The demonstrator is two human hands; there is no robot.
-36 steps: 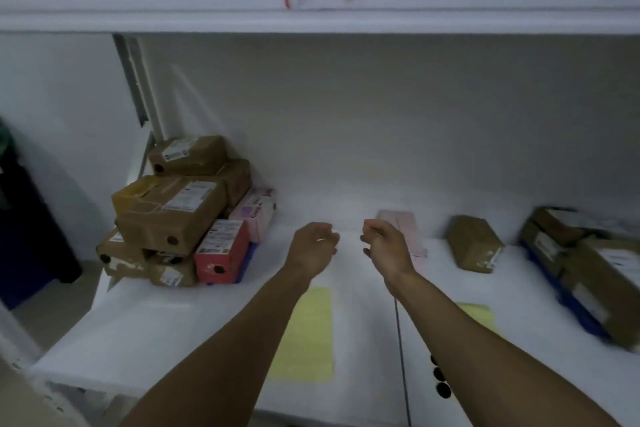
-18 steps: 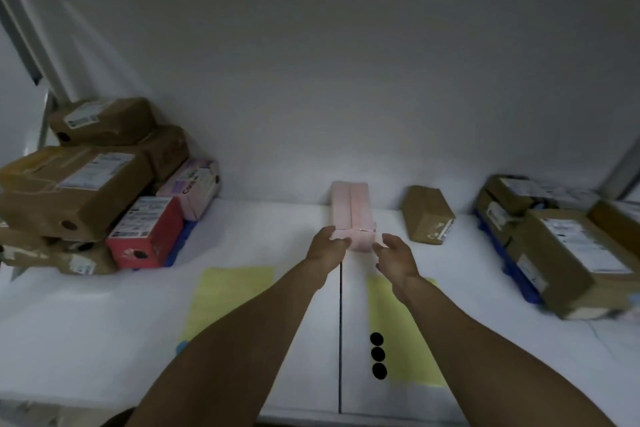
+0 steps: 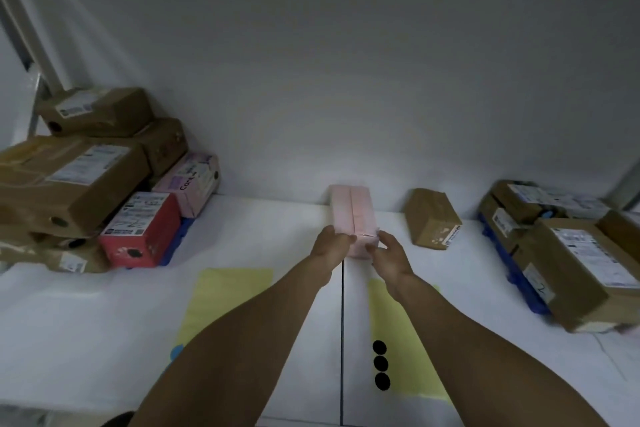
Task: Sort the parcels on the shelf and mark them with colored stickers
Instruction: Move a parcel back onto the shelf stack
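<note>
From my remote seat I see both arms reaching straight ahead over the white shelf. The pink parcel lies lengthwise at the shelf's middle, its far end against the back wall and its near end between the hands. My left hand grips the near left corner with curled fingers. My right hand grips the near right corner, its fingers bent round the edge. The parcel rests flat on the shelf, right over the dark seam that runs toward 6 o'clock.

At 3 o'clock from the pink parcel, near but apart, a small brown parcel lies alone with a label on its near end. Further toward 3 o'clock is a pile of brown labelled boxes over something blue.

At 9 o'clock is another pile. A red box sits in front, with a pale lilac box tilted behind it. A large brown box leans across the pile, and a smaller brown box sits on top.

At 7 o'clock from the parcel a yellow sheet lies flat, partly under my left forearm, with a blue sticker showing at its near edge. At 5 o'clock a second yellow sheet carries three black round stickers in a column beside the seam
</note>
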